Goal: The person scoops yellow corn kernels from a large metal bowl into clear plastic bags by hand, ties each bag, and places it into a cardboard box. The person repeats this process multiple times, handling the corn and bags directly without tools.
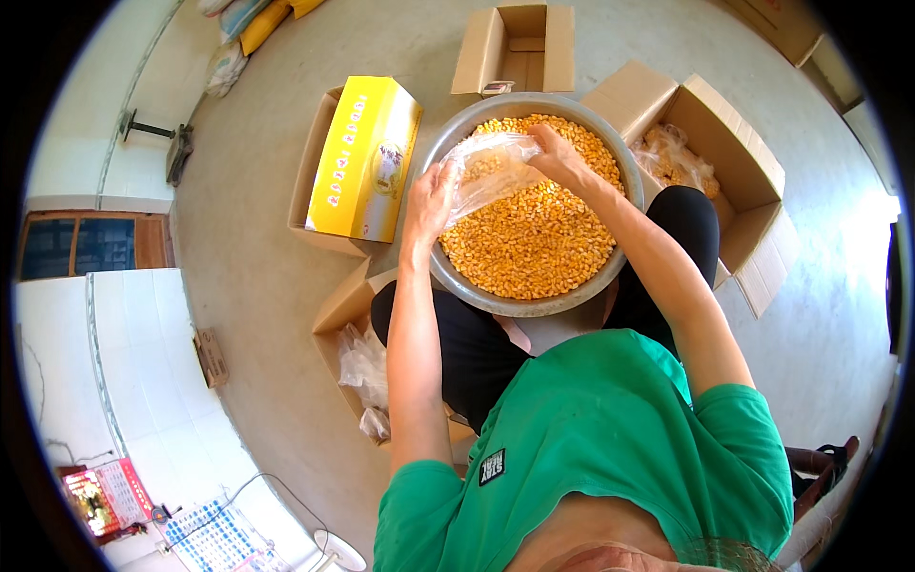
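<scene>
A wide metal basin [525, 307] full of yellow corn kernels [529, 247] stands in front of me, close between my knees. Over its left half I stretch a clear plastic bag [493, 182]. My left hand [434, 196] grips the bag's near left side at the basin's rim. The bag's far right edge is pinched in the fingers of my right hand [557, 154], above the kernels. Some kernels show at the bag, but I cannot tell whether they lie inside it or beneath it.
A yellow printed carton [364, 157] sits in a cardboard box to the left. Another open cardboard box [525, 61] stands beyond the basin. At right, a box [743, 157] holds filled plastic bags [675, 154]. Crumpled plastic bags [364, 365] lie in a box by my left leg.
</scene>
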Demonstrator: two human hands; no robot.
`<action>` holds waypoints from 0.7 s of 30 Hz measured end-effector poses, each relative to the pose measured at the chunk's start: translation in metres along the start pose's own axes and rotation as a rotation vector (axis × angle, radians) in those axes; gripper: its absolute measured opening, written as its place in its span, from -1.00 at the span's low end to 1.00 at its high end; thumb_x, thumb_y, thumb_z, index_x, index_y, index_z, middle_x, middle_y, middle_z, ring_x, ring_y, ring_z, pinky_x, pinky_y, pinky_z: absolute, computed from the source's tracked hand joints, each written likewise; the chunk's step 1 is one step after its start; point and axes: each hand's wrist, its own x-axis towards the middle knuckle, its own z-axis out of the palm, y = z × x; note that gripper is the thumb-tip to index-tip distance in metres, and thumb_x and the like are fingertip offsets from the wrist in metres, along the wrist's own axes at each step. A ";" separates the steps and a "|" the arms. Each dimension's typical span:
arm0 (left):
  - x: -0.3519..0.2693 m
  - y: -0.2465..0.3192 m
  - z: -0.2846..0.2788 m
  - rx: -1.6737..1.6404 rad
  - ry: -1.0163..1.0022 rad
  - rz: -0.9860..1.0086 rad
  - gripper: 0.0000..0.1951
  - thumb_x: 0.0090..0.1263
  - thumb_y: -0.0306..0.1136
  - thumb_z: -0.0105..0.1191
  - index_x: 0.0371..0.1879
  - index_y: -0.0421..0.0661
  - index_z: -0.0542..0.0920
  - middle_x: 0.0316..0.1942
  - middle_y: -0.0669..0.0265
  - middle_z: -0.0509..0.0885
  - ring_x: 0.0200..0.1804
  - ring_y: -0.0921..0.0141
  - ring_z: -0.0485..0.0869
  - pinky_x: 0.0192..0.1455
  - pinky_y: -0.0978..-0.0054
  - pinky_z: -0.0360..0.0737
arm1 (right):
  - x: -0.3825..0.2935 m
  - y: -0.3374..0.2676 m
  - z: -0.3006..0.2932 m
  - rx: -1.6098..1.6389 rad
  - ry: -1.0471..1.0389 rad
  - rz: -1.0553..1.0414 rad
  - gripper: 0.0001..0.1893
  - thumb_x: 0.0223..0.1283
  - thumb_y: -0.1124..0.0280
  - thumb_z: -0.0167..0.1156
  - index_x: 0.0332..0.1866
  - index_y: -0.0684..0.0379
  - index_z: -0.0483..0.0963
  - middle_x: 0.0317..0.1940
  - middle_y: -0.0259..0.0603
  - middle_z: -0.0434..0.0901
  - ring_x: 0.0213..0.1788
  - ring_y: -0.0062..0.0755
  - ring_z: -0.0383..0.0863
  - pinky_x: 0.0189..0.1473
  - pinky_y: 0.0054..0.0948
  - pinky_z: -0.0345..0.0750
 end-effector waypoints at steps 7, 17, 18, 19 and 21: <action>0.004 -0.018 0.012 0.097 0.063 -0.038 -0.54 0.55 0.00 -0.13 -0.31 -0.20 0.60 -0.59 0.38 0.46 -0.49 0.52 0.44 -0.40 0.49 0.40 | -0.028 -0.061 -0.015 -0.262 0.356 -0.505 -0.51 -0.16 0.37 0.12 0.03 0.19 0.39 -0.05 -0.01 0.41 0.11 0.00 0.36 0.14 -0.04 0.24; 0.002 -0.001 0.028 -0.037 -0.104 -0.046 -0.52 0.58 -0.01 -0.19 -0.30 -0.21 0.59 -0.46 0.29 0.59 -0.36 0.46 0.53 -0.25 0.45 0.47 | -0.021 0.005 0.035 -0.562 -0.041 -0.529 -0.79 0.20 0.35 0.07 -0.12 0.18 0.51 -0.20 0.02 0.58 -0.20 0.07 0.64 -0.09 -0.02 0.56; 0.006 0.003 0.030 -0.025 -0.108 -0.044 -0.53 0.58 -0.01 -0.19 -0.31 -0.21 0.59 -0.48 0.31 0.57 -0.38 0.47 0.52 -0.28 0.46 0.46 | -0.005 0.029 0.029 -0.777 -0.134 -0.440 -0.78 0.23 0.32 0.07 -0.13 0.19 0.51 -0.21 0.02 0.59 -0.27 0.09 0.65 -0.15 -0.03 0.58; 0.004 -0.003 0.027 -0.015 -0.092 -0.064 -0.53 0.58 -0.01 -0.18 -0.31 -0.20 0.59 -0.50 0.32 0.56 -0.40 0.49 0.50 -0.31 0.48 0.45 | -0.005 0.032 0.026 -0.791 -0.140 -0.450 -0.77 0.25 0.29 0.06 -0.12 0.20 0.51 -0.24 0.05 0.59 -0.32 0.08 0.65 -0.23 -0.06 0.59; 0.002 -0.012 0.024 -0.023 -0.069 -0.106 -0.54 0.58 -0.02 -0.17 -0.34 -0.19 0.58 -0.54 0.36 0.52 -0.44 0.52 0.47 -0.36 0.51 0.41 | -0.006 0.027 0.021 -0.676 -0.049 -0.430 -0.76 0.28 0.28 0.04 -0.10 0.19 0.50 -0.29 0.09 0.59 -0.38 0.05 0.65 -0.33 -0.10 0.58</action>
